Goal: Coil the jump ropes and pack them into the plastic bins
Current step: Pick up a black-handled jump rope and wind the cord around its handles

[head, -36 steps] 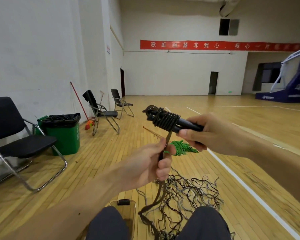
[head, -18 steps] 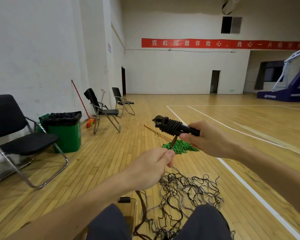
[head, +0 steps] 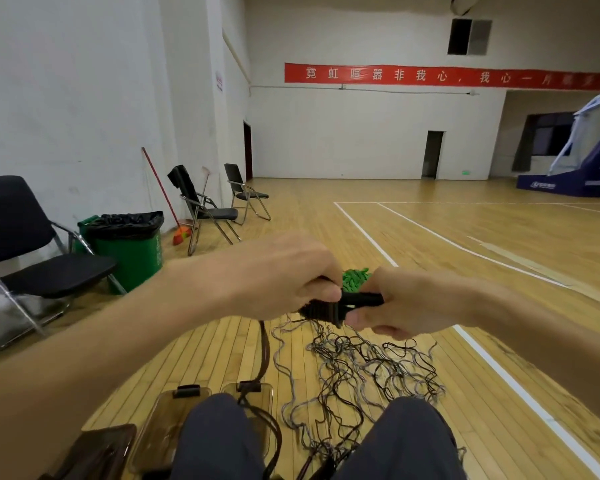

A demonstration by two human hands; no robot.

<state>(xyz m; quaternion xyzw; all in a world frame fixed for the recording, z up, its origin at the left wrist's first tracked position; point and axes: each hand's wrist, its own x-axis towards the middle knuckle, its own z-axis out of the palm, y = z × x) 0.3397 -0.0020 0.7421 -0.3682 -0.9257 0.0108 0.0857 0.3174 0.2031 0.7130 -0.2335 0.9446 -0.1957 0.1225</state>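
My right hand (head: 409, 303) grips the black jump rope handles (head: 359, 299), which have dark cord wound round them. My left hand (head: 281, 275) is over the wound end, fingers curled round the cord coil (head: 317, 311). A loose brown strand (head: 265, 351) hangs from the coil down toward my lap. A tangle of dark and grey jump ropes (head: 361, 372) lies on the wooden floor in front of my knees. Brownish clear plastic bins (head: 174, 420) sit on the floor by my left knee, partly hidden by my leg.
A green rope pile (head: 354, 277) lies on the floor just beyond my hands. Folding chairs (head: 32, 258), a green trash bin (head: 132, 247) and a broom (head: 163, 199) line the left wall. A white court line (head: 492, 362) runs along the right.
Both hands dropped lower in view. My left hand went from pulling the strand below the handles up to the coil itself, so the hands now meet. The camera tilted down, showing more of the bins.
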